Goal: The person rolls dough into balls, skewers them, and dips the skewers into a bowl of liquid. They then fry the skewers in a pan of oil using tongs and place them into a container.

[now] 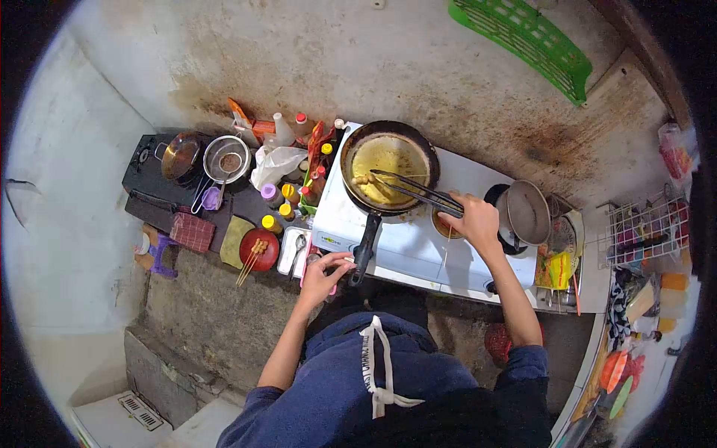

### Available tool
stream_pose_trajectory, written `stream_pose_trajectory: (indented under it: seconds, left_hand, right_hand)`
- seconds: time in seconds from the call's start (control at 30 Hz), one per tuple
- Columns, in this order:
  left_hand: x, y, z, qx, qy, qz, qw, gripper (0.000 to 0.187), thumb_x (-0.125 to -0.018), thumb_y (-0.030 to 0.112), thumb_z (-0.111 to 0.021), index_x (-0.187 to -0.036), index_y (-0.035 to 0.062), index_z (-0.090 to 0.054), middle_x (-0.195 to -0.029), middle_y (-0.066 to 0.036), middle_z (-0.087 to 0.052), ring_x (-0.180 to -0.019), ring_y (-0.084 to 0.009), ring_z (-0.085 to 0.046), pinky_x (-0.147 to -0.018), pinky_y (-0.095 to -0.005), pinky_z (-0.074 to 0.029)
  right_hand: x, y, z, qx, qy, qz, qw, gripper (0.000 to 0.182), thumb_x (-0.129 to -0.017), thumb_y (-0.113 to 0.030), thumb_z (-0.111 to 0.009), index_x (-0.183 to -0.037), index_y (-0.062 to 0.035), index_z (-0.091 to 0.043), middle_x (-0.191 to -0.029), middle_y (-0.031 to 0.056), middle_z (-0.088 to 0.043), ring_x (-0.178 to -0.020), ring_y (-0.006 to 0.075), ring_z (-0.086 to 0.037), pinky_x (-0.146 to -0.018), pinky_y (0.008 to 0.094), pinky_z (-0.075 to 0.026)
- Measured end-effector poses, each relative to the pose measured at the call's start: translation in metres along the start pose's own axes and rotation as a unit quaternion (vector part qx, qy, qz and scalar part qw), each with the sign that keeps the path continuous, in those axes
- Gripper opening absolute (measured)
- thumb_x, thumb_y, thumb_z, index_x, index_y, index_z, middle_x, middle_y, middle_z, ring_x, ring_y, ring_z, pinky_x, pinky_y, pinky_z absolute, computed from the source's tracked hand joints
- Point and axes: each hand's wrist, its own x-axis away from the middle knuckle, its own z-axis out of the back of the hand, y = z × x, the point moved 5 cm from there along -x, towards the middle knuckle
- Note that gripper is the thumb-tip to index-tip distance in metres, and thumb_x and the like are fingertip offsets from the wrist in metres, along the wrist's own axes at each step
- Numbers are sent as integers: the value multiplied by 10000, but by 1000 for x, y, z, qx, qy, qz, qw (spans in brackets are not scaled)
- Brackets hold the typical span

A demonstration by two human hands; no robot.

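My right hand (475, 222) is closed around black tongs (422, 190) that reach into the frying pan (388, 128). Their tips are at a skewer of browned food (364, 180), whose thin stick extends to the right across the pan. Yellowish oil (386, 158) covers the pan bottom. My left hand (324, 276) is at the stove's front edge, just left of the black pan handle (364, 250). Its thumb and fingers come together there; what lies between the fingertips is hidden. The pan sits on the left side of the white stove (441, 252).
Left of the stove, a red plate (254, 265) carries skewers, beside a white tray (291, 250) with a spoon. Bottles (282, 196) crowd the stove's left side. A grey pan (528, 213) stands at the right. A small bowl (446, 224) sits under my right hand.
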Motion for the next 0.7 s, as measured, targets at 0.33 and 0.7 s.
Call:
stream_pose_trajectory:
  seconds: [0.33, 0.7]
  left_hand:
    - [3, 10, -4, 27, -5, 128, 991, 376, -712, 99, -707, -1055, 38, -565, -721, -3, -643, -430, -22, -431, -386, -186, -319]
    - [-1, 6, -2, 22, 22, 104, 994, 423, -661, 101, -746, -1029, 11, -557, -684, -7, -620, -520, -50, -500, -437, -190, -367]
  right_hand:
    - [-8, -2, -9, -9, 1, 6, 1000, 412, -635, -414, -685, -964, -168, -659, -749, 68, -630, -641, 259, -619, -555, 349, -495]
    - [10, -1, -3, -25, -5, -2, 1000, 404, -643, -402, -682, -975, -175, -637, -815, 75, -649, -667, 251, -627, -560, 346, -495]
